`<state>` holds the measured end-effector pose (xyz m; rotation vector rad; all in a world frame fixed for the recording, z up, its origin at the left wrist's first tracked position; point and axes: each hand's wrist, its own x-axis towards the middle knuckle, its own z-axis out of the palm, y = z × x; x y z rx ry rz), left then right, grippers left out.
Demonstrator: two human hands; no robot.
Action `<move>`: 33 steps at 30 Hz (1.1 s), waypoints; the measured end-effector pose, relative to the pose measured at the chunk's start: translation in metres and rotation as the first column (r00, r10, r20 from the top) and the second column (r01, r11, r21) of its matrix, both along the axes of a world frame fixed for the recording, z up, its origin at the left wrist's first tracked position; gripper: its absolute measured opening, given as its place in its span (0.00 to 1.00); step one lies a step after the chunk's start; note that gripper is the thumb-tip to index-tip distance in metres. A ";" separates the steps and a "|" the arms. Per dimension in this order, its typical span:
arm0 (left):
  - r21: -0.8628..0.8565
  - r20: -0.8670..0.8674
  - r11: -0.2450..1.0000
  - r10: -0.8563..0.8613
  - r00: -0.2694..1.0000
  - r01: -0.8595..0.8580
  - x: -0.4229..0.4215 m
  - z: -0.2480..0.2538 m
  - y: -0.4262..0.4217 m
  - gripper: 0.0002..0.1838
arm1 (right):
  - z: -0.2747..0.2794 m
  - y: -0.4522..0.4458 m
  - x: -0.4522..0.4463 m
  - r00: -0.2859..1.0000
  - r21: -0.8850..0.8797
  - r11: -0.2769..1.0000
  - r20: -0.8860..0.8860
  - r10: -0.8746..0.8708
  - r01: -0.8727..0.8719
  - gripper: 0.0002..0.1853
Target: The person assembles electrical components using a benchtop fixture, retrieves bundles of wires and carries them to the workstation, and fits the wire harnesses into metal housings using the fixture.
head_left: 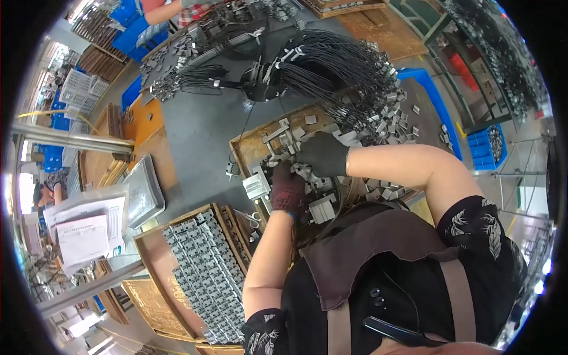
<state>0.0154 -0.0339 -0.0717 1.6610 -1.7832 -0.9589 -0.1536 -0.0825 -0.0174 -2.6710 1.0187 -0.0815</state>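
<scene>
My left hand (288, 188), in a dark red glove, is over a wooden tray (241, 155) of small metal parts, its fingers bent inward. From the right comes my right hand (323, 155) in a dark grey glove. Its fingertips meet those of the left above the tray, closed around something too small to name. Metal pieces (287, 139) lie loose just beyond the fingers. A silvery block (256, 186) sits beside my left hand, and another ribbed metal block (323, 210) lies below my right hand. The gloves partly hide the work.
Bundles of black cables (331, 62) with metal ends cover the table's far side. Loose metal pieces (387, 133) lie at right, near a blue bin (435, 97). Scissors (253, 219) lie beside a wooden tray (155, 260) of metal parts in rows. Another person's arm (163, 13) shows at top.
</scene>
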 end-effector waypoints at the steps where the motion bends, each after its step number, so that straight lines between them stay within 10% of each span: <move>1: 0.173 -0.066 0.985 0.027 0.997 -0.016 -0.001 0.009 -0.004 0.23 | 0.004 0.001 0.000 0.999 0.025 0.999 -0.026 -0.042 0.042 0.19; 15: 0.200 -0.221 0.977 0.115 0.968 -0.071 0.018 -0.002 0.017 0.28 | 0.005 0.017 -0.040 0.967 0.025 0.995 0.233 -0.105 0.102 0.19; 17: 0.172 -0.454 0.976 0.196 0.869 -0.130 0.021 0.043 0.041 0.29 | 0.049 0.017 -0.078 0.859 0.155 0.938 0.376 -0.347 0.311 0.23; 18: 0.234 -0.587 0.955 0.289 0.756 -0.184 0.031 0.030 0.050 0.28 | 0.034 0.005 -0.101 0.824 -0.050 0.924 0.472 -0.314 0.380 0.24; 19: 0.249 -0.674 0.949 0.313 0.669 -0.194 0.032 0.045 0.060 0.28 | 0.034 -0.005 -0.124 0.896 -0.138 0.893 0.187 -0.402 0.429 0.25; 20: 0.258 -0.746 0.943 0.333 0.576 -0.210 0.036 0.066 0.065 0.29 | 0.035 -0.004 -0.140 0.847 0.034 0.887 0.282 -0.450 0.460 0.26; 21: 0.226 -0.654 0.952 0.307 0.692 -0.209 0.051 0.076 0.068 0.26 | 0.049 0.000 -0.143 0.805 0.309 0.778 0.065 -0.590 0.546 0.25; 25: 0.073 -0.417 0.909 0.402 0.815 -0.411 0.149 0.119 0.081 0.19 | -0.032 -0.025 -0.213 0.875 0.111 0.934 0.326 -0.358 0.341 0.26; 27: -0.115 -0.207 0.833 0.512 0.833 -0.541 0.239 0.117 0.093 0.17 | 0.019 -0.030 -0.209 0.783 0.245 0.815 0.236 -0.575 0.525 0.23; 29: -0.128 -0.211 0.685 0.687 0.695 -0.717 0.313 0.126 0.114 0.23 | 0.001 -0.079 -0.249 0.301 0.884 0.389 0.456 -0.837 -0.257 0.20; 33: 0.149 0.149 0.610 0.764 0.627 -0.778 0.409 0.107 0.161 0.39 | 0.013 -0.127 -0.228 0.115 0.637 0.771 0.766 -0.632 0.000 0.18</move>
